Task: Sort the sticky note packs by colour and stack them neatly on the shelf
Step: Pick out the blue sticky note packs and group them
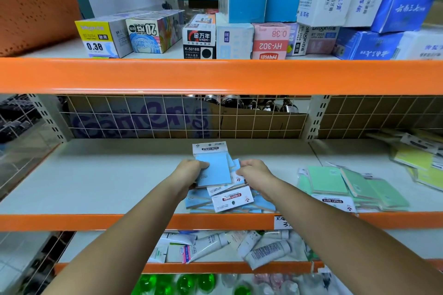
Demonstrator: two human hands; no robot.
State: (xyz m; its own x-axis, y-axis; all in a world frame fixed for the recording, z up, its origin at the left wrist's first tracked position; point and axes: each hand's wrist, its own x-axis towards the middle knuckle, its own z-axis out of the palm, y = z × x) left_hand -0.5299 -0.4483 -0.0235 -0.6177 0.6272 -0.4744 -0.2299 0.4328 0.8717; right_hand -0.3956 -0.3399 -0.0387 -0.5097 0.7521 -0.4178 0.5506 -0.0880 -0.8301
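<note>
Hands meet at frame centre over the blue packs (223, 199): left hand (191, 170) pinches the top blue pack (212, 167), right hand (254, 172) clasps its side, likely squaring the stack on the shelf (96, 175); green packs (347, 187) lie right.

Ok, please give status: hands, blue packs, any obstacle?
Left hand grips top blue pack; right hand on the blue pile. Pile untidy, not squared. Green packs lie apart on the right, nothing blocking.

Two hands (191, 170) (254, 172), three colour groups of sticky note packs: blue (213, 172), green (335, 182), yellow (412, 160)
</note>
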